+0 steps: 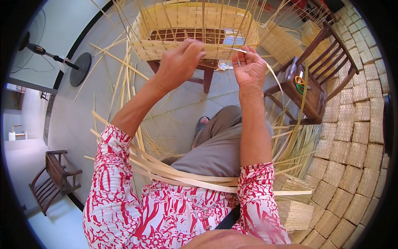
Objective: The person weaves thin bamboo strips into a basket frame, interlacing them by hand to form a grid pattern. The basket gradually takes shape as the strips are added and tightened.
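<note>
A rectangular woven bamboo basket with tall upright stakes rests on a dark red wooden stool. At the near wall's rim, slightly left of its middle, is my left hand, its fingers curled; whether they grip the rim or a strip is not clear. My right hand, palm turned up, pinches a thin pale bamboo strip near the basket's right corner. The strip runs along the rim towards my left hand and its loose tail hangs down to the right. Several flat bamboo strips lie across my lap.
At right a wooden chair holds scissors with orange and green handles. Stacked woven baskets line the right side. A standing fan is at upper left, another wooden chair at lower left. Bamboo strips litter the floor.
</note>
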{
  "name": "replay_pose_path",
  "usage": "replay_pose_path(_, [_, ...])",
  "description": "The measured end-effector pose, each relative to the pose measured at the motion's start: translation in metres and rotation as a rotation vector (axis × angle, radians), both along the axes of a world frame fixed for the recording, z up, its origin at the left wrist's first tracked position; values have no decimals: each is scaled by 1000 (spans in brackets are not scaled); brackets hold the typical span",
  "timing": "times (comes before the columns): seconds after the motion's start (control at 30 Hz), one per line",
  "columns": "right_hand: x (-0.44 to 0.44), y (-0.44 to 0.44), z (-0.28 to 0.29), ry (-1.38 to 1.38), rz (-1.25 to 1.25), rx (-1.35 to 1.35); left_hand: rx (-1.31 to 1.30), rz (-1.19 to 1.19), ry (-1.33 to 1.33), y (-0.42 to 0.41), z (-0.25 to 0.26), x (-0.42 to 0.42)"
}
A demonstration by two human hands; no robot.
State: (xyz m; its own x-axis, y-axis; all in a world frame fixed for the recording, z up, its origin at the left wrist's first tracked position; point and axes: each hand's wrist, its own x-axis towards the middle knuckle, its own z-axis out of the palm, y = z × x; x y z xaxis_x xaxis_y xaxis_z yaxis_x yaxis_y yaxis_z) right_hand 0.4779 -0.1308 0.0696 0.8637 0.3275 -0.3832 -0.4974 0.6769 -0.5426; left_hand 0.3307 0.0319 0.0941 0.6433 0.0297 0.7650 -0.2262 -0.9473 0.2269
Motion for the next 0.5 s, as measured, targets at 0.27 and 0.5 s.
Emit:
replay_pose_path(0.27, [1,-12,-5,-74,-114,-28,-48,96,154,-5,-21,54])
replay_pose_path(0.5, [33,-11,-32,-147,366,209,-295,-187,117,10,-13,51])
